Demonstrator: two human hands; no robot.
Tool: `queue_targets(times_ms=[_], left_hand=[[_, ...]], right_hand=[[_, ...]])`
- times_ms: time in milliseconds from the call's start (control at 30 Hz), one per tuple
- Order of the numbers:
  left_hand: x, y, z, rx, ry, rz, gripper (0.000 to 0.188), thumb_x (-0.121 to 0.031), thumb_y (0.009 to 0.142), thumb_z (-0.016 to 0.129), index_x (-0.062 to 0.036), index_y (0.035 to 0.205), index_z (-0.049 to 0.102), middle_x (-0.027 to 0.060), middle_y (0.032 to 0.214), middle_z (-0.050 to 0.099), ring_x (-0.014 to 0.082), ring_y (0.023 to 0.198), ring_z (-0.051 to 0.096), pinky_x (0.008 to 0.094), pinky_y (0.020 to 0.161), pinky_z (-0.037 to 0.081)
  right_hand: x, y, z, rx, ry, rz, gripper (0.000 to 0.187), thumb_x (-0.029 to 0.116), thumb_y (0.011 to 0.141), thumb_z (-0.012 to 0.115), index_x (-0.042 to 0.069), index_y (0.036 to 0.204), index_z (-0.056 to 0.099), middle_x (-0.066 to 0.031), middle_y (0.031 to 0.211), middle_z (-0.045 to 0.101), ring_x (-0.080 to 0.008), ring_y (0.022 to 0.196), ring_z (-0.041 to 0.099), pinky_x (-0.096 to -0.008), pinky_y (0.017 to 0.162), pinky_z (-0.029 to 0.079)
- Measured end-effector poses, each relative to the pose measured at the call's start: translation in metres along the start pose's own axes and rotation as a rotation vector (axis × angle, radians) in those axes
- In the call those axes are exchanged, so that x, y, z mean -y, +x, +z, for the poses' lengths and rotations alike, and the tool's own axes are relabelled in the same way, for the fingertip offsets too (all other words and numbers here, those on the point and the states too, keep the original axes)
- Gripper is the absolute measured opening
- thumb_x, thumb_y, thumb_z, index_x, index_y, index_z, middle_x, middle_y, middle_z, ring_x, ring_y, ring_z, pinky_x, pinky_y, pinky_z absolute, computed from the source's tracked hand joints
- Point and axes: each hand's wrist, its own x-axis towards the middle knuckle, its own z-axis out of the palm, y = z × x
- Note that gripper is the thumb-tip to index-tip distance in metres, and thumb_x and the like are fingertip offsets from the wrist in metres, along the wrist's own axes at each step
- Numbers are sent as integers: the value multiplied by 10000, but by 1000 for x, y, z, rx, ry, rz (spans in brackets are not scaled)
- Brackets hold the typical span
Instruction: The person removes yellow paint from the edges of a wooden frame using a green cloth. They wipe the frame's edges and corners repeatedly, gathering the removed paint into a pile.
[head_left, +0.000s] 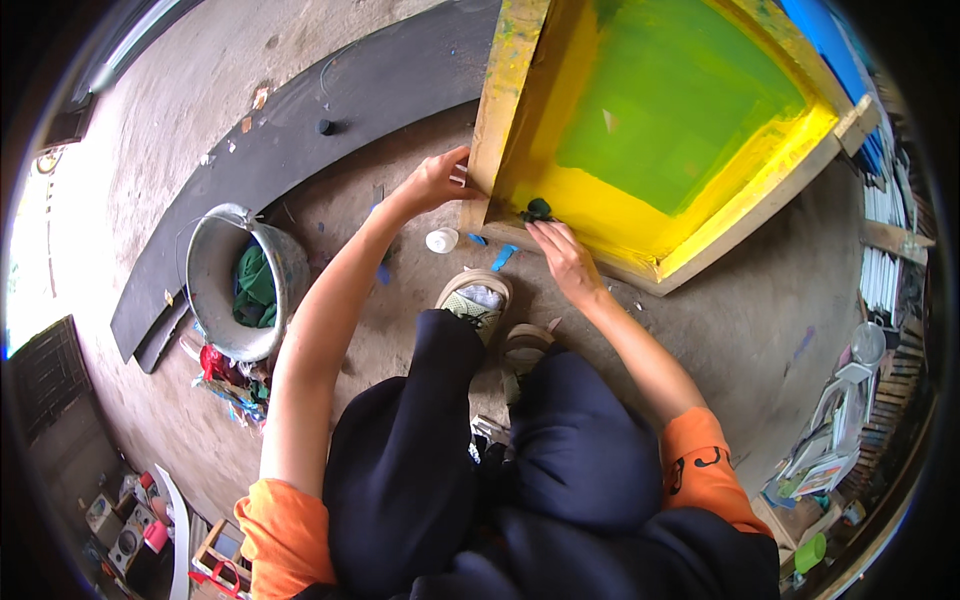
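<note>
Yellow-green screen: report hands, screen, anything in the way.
Left hand at wooden frame, left side. Right hand touching dark cloth, near corner. Screen smeared yellow and green. No obstruction seen; white container on floor.

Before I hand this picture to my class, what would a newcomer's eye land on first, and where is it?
Probably the vivid green-and-yellow screen in its wooden frame, at the upper right. At its near left corner, the left hand touches the frame and the right hand has its fingertips at a dark green wad. Left of them stands a grey bucket with green cloth inside.
</note>
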Motion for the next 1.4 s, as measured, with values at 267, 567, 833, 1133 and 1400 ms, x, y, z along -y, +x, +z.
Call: queue_targets(times_ms=[267,567,833,1133,1400], left_hand=[[3,3,6,-30,197,132,465,-139,713,715,-5,1083,469,149,964,602,250,860,614,323,754,490],[-97,7,6,-466,669,542,245,-195,759,645,-57,834,456,89,740,492,288,711,507,377,646,412],[-170,25,72,233,894,903,187,-244,825,576,-76,904,555,100,930,573,247,927,528,356,844,449],[-108,75,197,268,719,803,204,-163,751,590,-80,937,583,57,862,521,225,867,527,360,744,463],[-112,102,247,64,971,1030,214,-170,706,552,-165,917,585,9,833,466,167,827,472,334,668,345]], right_hand=[[-41,-92,-64,29,-279,326,254,-96,695,521,3,910,613,-104,879,569,-241,855,566,-320,726,505],[16,-156,-85,-284,-63,593,177,5,764,561,22,937,596,-165,1117,517,-322,1049,498,-384,886,425],[-74,-173,-79,-498,389,1029,535,164,799,617,49,1263,377,-190,1261,419,-333,1128,456,-360,957,370],[-81,-142,-33,-513,552,1245,710,194,804,596,-110,1315,207,-296,1370,235,-371,1292,234,-367,1067,194],[-86,-149,-41,-434,569,1217,761,201,755,663,-132,1284,229,-310,1311,311,-383,1233,327,-373,1017,283]])
